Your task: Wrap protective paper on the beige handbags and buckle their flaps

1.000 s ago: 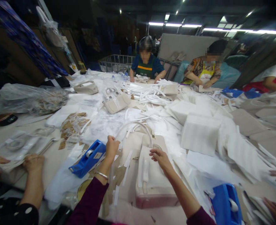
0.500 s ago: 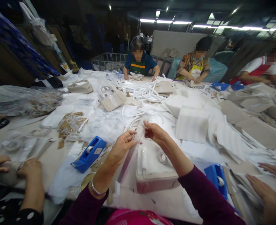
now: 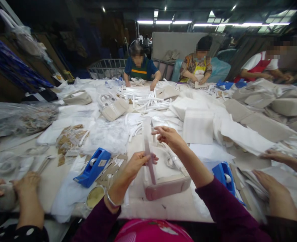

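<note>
A pale beige handbag (image 3: 167, 187) lies on the table in front of me, with its strap (image 3: 148, 158) standing up in a loop. Whitish translucent material covers the top of that strap. My left hand (image 3: 137, 164) pinches the strap partway down its near side. Close by the top of the loop is my right hand (image 3: 170, 137), its fingers stretched out towards the strap; whether they touch it is unclear. On top of the bag rests a ring-shaped piece (image 3: 171, 160) wrapped in clear film.
Blue tape dispensers stand left (image 3: 93, 168) and right (image 3: 224, 178) of the bag. A round container (image 3: 95, 197) is near my left wrist. White foam sheets (image 3: 198, 126), wrapping strips (image 3: 149, 104) and another bag (image 3: 114, 108) lie beyond. Co-workers' hands are at both sides.
My left hand has moved down along the strap, while the right hand's fingers have spread apart. The strap now stands taller. The whole view has shifted slightly.
</note>
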### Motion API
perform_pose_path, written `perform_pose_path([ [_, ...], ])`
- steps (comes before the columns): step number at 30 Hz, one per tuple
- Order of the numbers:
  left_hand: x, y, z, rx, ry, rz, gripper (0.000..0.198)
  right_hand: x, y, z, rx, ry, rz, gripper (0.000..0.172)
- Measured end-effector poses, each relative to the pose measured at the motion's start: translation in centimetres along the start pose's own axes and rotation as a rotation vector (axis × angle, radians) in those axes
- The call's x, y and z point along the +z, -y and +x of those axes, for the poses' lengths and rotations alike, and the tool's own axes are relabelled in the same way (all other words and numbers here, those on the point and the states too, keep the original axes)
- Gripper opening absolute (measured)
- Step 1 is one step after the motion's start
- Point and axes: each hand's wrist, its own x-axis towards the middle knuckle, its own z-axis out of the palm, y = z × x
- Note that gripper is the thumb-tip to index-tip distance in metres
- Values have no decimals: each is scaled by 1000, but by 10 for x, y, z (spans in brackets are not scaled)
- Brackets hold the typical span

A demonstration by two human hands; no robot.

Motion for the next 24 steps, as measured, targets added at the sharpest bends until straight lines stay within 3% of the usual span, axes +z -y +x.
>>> perform_pose_path([
  [4,-4,8,25,88,-188,-121,39,-26,-63,-59,217,-52,-61,38],
  [8,4,15,38,122,-206,-215,43,-40,-125,-97,436,-84,-17,42],
  [10,13,17,41,119,-199,-240,43,-43,-141,-101,399,-229,-78,41],
  [13,27,18,42,109,-187,-255,43,-49,-140,-96,136,-472,-351,42],
  [14,31,18,42,100,-175,-260,42,-50,-136,-94,46,-467,-432,42],
  [16,37,19,40,75,-132,-276,40,-51,-126,-92,-51,-301,-493,31],
  [18,40,19,38,59,-109,-300,39,-47,-122,-94,-41,-85,-427,17],
  [19,40,19,38,58,-121,-310,38,-44,-122,-96,-17,-15,-371,21],
  [24,38,19,34,59,-197,-268,33,-29,-136,-101,89,19,-173,35],
])
